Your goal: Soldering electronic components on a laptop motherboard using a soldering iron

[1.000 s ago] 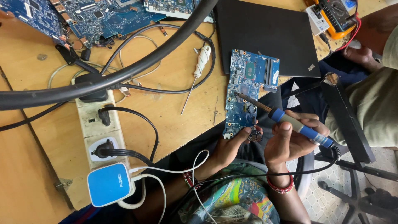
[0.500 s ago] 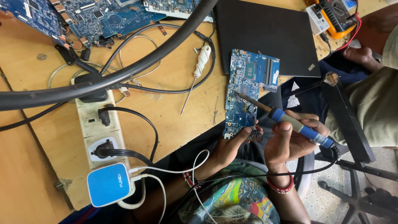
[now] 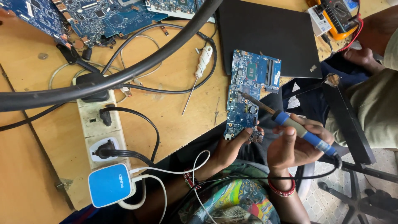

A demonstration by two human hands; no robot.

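From the head view, the left hand grips the lower end of a small blue board, fingers curled over its bottom edge. The board lies partly on the wooden surface, its lower end sticking out past the edge towards the person's lap. The right hand is closed around a blue-handled iron, held like a pen, the metal tip slanting up and left to rest on the middle of the board.

Just beside the board's upper end lies a black laptop, lid shut. Left of the board, a screwdriver with a white wrapped handle lies on the surface, tip pointing towards the person. Farther left a white power strip carries black plugs, and a blue-and-white charger sits at its near end. A thick black cable arcs across the top. More blue boards lie at the far edge, and a yellow meter sits at the top right. Another person in a pale sleeve sits to the right.
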